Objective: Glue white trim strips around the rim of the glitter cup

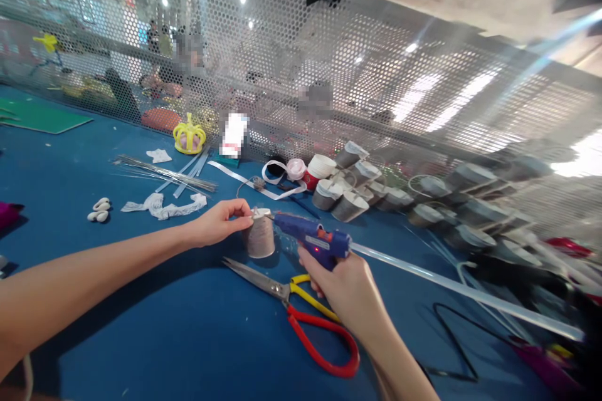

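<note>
My right hand (pixel 348 291) is wrapped round a blue hot glue gun (pixel 305 235), its red light lit and a long clear glue stick (pixel 437 279) running out of the back. The gun's nozzle points left at the top rim of a small greyish-beige cup-shaped piece (pixel 260 238) standing on the blue table. My left hand (pixel 226 222) has its fingers closed at that piece's upper left edge, apparently pinching the rim or some trim on it; the exact hold is hidden. Just in front lie large scissors (pixel 282 291) with one yellow and one red handle, blades partly apart.
A perforated metal screen (pixel 282 44) rises behind the table. Along it stand several grey cups (pixel 348 205), ribbon (pixel 221 170) and a yellow crown-shaped item (pixel 189 138). Thin wires (pixel 164 172), white lace (pixel 164 205) and white pieces (pixel 100 210) lie left. A black cord (pixel 454 332) runs at right.
</note>
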### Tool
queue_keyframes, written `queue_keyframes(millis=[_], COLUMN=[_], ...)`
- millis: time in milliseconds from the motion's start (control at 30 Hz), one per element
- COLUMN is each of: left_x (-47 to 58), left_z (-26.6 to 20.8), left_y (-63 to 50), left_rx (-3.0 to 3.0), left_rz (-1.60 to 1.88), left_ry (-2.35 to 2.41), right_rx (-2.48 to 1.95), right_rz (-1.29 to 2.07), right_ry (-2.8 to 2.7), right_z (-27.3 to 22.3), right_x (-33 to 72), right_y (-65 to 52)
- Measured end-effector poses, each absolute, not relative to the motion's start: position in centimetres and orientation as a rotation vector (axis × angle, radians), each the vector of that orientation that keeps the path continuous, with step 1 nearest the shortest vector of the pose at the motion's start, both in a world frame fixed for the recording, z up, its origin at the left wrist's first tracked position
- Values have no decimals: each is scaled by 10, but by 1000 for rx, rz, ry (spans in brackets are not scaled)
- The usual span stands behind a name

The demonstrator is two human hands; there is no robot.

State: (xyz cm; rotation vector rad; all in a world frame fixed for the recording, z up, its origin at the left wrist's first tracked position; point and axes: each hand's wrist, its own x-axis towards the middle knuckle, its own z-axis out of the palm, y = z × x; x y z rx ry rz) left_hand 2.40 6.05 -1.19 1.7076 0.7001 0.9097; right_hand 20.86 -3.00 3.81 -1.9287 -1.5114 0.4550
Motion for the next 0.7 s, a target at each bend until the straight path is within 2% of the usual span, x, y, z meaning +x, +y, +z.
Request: queue_keyframes(millis=[267,533,700], left_x=[25,24,24], left_z=[-12,-9,-10], left_y=[60,60,61], left_rx=[1753,1731,1723], left_rz=[922,908,906], left_ry=[690,704,700], right_rx=[-1840,-1934,-1901], right_rz=[355,552,555], right_ry=[-1666,-1441,-1466], right_z=[35,35,33], right_x=[207,214,221], right_y=[-34,-28,-22])
